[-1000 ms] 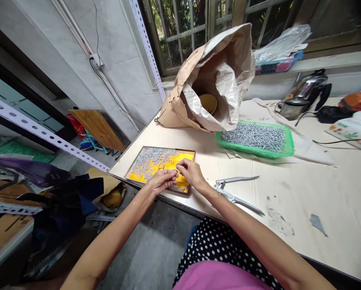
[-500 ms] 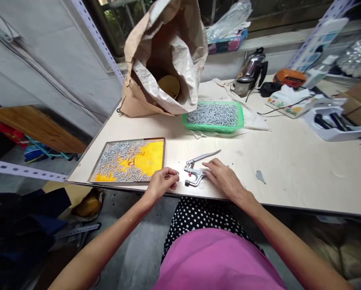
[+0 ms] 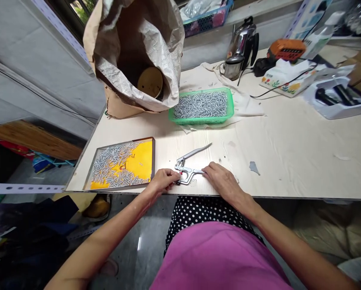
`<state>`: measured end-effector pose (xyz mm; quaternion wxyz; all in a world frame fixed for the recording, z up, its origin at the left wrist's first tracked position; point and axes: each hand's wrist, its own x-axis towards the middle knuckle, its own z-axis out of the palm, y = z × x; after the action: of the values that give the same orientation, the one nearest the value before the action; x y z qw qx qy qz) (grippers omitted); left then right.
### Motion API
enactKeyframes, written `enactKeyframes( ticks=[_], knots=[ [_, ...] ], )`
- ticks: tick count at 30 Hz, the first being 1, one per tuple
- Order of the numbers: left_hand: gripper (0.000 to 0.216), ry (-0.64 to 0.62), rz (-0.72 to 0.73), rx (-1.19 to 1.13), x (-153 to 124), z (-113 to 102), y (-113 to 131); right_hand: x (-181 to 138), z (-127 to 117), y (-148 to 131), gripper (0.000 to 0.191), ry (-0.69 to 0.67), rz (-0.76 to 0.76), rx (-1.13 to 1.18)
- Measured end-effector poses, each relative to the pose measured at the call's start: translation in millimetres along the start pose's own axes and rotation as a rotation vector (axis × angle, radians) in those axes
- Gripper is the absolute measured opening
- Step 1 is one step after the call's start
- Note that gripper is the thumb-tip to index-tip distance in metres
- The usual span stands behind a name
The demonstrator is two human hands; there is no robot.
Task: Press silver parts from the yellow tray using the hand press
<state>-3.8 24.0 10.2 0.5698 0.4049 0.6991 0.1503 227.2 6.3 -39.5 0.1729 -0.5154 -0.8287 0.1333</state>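
On the table by its front edge lie silver hand pliers [image 3: 190, 175], like snap-fastener pliers, with a spring, a small red part at the jaw and handles spread apart. My right hand [image 3: 224, 181] pinches the end of the lower handle. The upper handle points away, touched by neither hand. At the jaw, my left hand [image 3: 164, 180] has its thumb and fingers pressed together; whatever is between them is too small or hidden to make out. Just left of that hand is a shallow tray [image 3: 153, 157] with a yellow bottom, holding many small silver metal pins.
Behind the pliers stands a green basket [image 3: 203, 120] full of similar metal pieces. A large open paper sack [image 3: 128, 96] rises at the back left. Farther right are a metal kettle [image 3: 242, 44], an orange battery [image 3: 285, 49], a tissue pack [image 3: 284, 80] and a white tray [image 3: 334, 108].
My right hand has closed on the end of the pliers' lower handle. My left fingers have come to the jaw. The camera view has shifted, moving the sack and basket leftward in the picture.
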Motion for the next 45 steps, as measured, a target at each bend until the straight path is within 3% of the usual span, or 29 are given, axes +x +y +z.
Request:
enactKeyframes(
  ticks=[8, 15, 23, 31, 34, 35, 40, 45],
  knots=[
    [0.027, -0.059, -0.078, 0.133, 6, -3, 10, 0, 1, 0, 0.02, 0.069, -0.015, -0.033],
    [0.027, -0.131, -0.096, 0.274, 13, -8, 21, 1, -6, -3, 0.021, 0.011, -0.009, -0.038],
    [0.034, -0.271, -0.176, 0.268, 21, -15, 26, 3, -14, -7, 0.019, -0.057, -0.013, -0.076],
    [0.036, -0.266, -0.203, 0.242, 19, -14, 22, 2, -12, -7, 0.019, -0.08, -0.016, -0.123],
    [0.036, -0.268, -0.214, 0.236, 20, -14, 20, 6, -19, -1, 0.009, -0.096, -0.055, -0.07],
    [0.036, -0.266, -0.215, 0.235, 20, -14, 19, 10, -22, 2, 0.012, -0.09, -0.076, -0.058],
    [0.039, -0.273, -0.204, 0.21, 19, -14, 16, 35, -34, 26, 0.084, -0.146, -0.162, -0.084],
    [0.041, -0.276, -0.198, 0.2, 17, -13, 13, 56, -26, 41, 0.102, -0.242, -0.222, -0.094]
  ],
)
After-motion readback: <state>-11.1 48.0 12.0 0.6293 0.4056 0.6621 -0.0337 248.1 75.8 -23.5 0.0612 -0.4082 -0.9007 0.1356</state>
